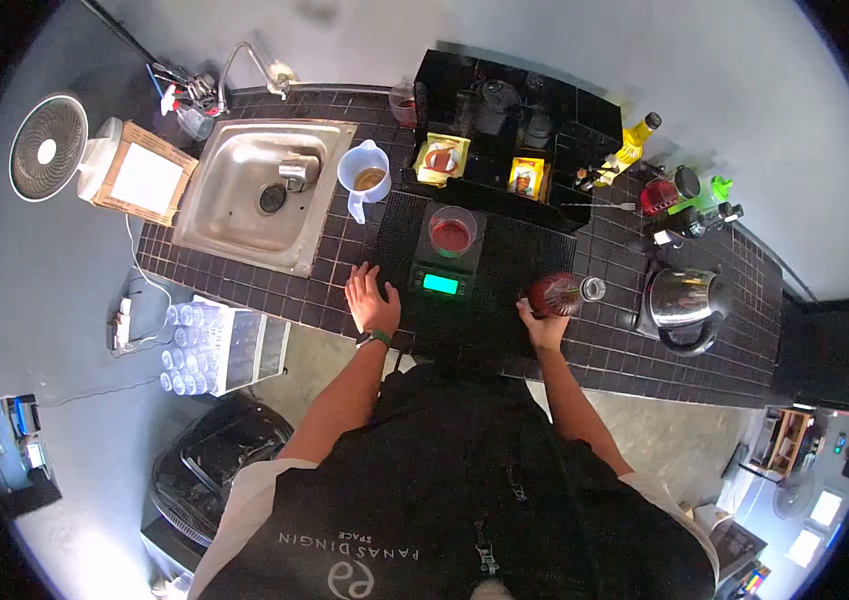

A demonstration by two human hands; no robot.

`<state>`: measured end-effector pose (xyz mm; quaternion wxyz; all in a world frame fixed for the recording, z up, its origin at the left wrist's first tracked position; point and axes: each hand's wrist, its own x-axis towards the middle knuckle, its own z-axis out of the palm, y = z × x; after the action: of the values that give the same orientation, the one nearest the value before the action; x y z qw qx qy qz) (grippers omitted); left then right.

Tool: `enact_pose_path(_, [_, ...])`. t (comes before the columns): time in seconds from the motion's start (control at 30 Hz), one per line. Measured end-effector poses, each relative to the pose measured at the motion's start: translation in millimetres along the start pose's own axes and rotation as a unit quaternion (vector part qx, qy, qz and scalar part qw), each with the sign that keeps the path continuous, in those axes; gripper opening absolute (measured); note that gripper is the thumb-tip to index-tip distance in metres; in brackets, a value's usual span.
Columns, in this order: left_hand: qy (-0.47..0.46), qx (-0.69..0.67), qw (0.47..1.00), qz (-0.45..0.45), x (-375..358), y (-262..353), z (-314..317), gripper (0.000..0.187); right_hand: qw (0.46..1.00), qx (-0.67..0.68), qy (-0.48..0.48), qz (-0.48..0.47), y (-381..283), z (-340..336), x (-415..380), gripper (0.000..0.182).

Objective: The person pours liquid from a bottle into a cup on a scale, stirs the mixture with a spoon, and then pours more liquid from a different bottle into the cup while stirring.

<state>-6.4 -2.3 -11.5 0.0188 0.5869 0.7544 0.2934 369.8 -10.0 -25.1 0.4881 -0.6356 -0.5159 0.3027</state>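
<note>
My left hand point(372, 303) lies flat near the front of the counter, fingers apart, with nothing in it. A bottle of dark red liquid point(557, 294) is in my right hand point(547, 328), whose fingers are partly hidden behind it; its mouth points to the right. Between my hands a kitchen scale point(457, 268) with a lit green display sits on a black mat point(415, 325). On the scale stands a clear plastic cup point(453, 231) with red liquid in it.
A white jug point(365, 178) with brown contents stands beside the steel sink point(321, 200). Behind the scale is a black shelf point(505, 130) with yellow packets point(441, 158). To the right are a steel kettle point(683, 300), a fork point(610, 206) and a yellow bottle point(631, 148).
</note>
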Motion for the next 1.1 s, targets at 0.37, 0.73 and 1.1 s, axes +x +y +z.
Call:
enact_pose_path(0.37, [-0.01, 0.009, 1.0, -0.004, 3, 1, 1, 0.046, 0.996, -0.081, -0.014, -0.029, 11, 1, -1, 0.062])
enact_pose_path(0.73, [-0.021, 0.007, 1.0, -0.013, 7, 5, -5, 0.045, 0.986, 0.134, 0.08, -0.053, -51, 5, 8, 0.079])
enact_pose_path(1.1, [-0.027, -0.01, 0.999, -0.033, 6, 5, -1, 0.047, 0.989, 0.097, -0.098, -0.05, -89, -19, 39, 0.081])
